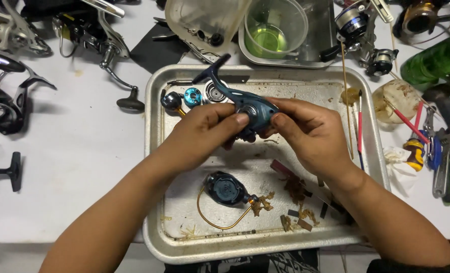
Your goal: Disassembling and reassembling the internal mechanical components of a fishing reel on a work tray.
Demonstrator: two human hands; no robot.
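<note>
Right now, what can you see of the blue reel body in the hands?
The reel body is dark blue metal by its look, with a T-shaped foot pointing up and left. It is stripped, with no spool or handle on it. Both hands, left and right, pinch it by the fingers, above the tray.

Reel body [247, 106] above tray [366, 151], side cover [226, 188] beneath, perhaps spool [215, 92] behind, cup [275, 28] beyond
</note>
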